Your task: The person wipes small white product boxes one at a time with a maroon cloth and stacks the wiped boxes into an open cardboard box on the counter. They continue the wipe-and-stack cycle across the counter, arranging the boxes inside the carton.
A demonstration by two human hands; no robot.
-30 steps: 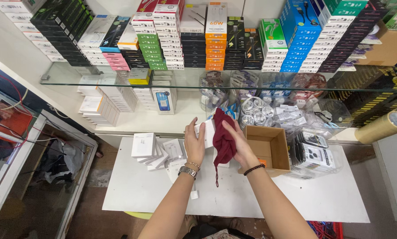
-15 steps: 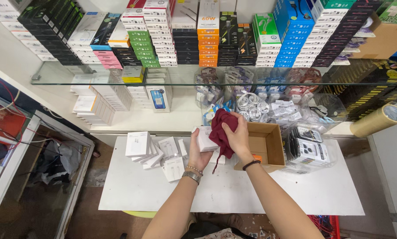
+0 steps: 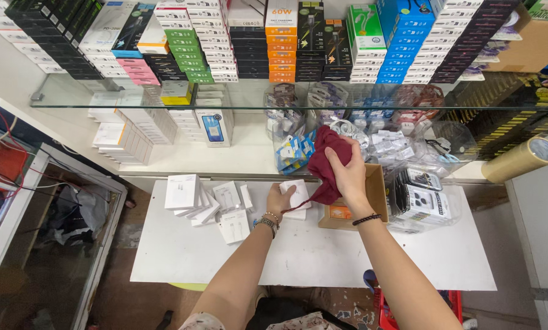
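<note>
My right hand (image 3: pixel 349 175) grips a dark red cloth (image 3: pixel 325 160), bunched up and held above the left edge of an open cardboard box (image 3: pixel 378 198). My left hand (image 3: pixel 280 200) holds a small white box (image 3: pixel 298 194) low over the white table (image 3: pixel 298 253), just left of the cloth's hanging tail. A beaded bracelet sits on the left wrist and a black band on the right wrist.
Several small white boxes (image 3: pixel 208 205) lie scattered on the table's left part. Clear bags of accessories (image 3: pixel 422 198) stand right of the cardboard box. A glass shelf (image 3: pixel 237 101) with stacked coloured boxes runs behind. A tape roll (image 3: pixel 523 157) sits at far right.
Both hands moved away from me toward the shelf. The cloth, hanging long a second ago, is now bunched in my right hand, and my left hand has closed on a white box.
</note>
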